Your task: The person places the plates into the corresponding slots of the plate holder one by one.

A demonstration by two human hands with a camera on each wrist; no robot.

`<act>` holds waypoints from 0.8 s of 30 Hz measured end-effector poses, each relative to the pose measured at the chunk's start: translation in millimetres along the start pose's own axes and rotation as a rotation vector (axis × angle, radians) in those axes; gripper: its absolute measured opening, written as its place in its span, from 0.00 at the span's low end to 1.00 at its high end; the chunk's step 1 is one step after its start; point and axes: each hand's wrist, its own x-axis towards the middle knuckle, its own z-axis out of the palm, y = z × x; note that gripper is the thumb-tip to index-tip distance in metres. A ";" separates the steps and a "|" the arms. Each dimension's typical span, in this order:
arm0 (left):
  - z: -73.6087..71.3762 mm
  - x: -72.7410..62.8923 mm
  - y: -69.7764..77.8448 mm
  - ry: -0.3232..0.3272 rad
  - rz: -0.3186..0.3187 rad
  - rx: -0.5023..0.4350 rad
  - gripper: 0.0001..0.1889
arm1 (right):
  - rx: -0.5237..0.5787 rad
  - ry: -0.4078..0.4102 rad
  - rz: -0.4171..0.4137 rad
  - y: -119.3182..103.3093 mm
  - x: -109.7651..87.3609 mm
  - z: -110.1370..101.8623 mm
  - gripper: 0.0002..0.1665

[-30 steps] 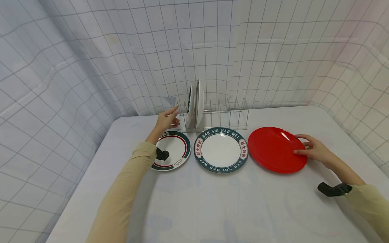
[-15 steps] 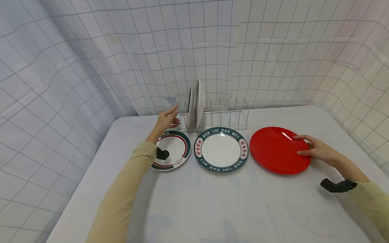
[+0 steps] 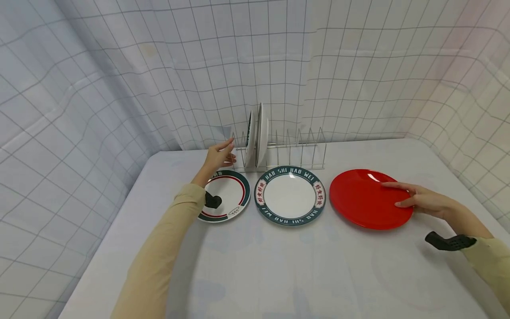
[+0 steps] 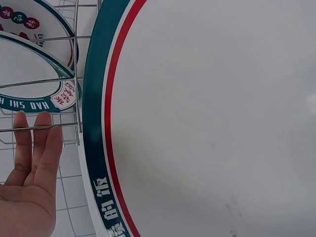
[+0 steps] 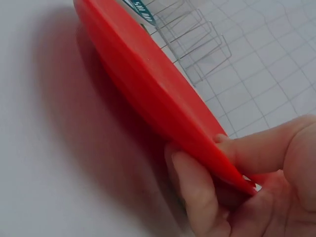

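My right hand [image 3: 424, 199] grips the right rim of a glossy red plate [image 3: 362, 201]. In the right wrist view, digits press both faces of the red plate [image 5: 148, 79], its gripped side tilted up over a shadow on the table. At the left end of a wire dish rack [image 3: 295, 155], my left hand [image 3: 218, 157] reaches out. The left wrist view has its fingers [image 4: 49, 153] fairly straight, tips at a rack wire. Below that hand lies a white plate with a green and red rim [image 3: 229, 197], partly covered by the forearm.
A plate with a green lettered rim [image 3: 290, 196] lies flat in the middle, between the other two. Two white plates [image 3: 261, 137] stand upright in the rack's left slots. Grid-patterned cloth [image 3: 279, 66] hangs behind and at both sides of the white table [image 3: 279, 274].
The red plate has shifted a little to the right with my right hand gripping its rim, opening a gap from the middle plate. My left hand has stayed at the rack.
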 end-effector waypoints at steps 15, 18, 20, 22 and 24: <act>2.3 -5.2 7.1 0.009 -0.015 0.023 0.24 | 0.047 -0.021 -0.262 6.3 -7.1 5.7 0.34; 2.3 -4.7 6.5 0.011 -0.018 0.025 0.24 | 0.065 0.006 -0.283 5.2 -8.2 7.6 0.34; 2.2 -2.6 4.3 0.011 -0.015 0.021 0.24 | 0.071 0.031 -0.292 4.8 -8.8 9.1 0.34; 1.4 0.8 0.2 0.013 -0.012 0.014 0.24 | 0.076 0.059 -0.298 4.5 -9.5 10.7 0.34; 0.6 5.1 -5.7 0.016 -0.007 0.013 0.24 | 0.085 0.077 -0.305 3.9 -10.5 12.6 0.34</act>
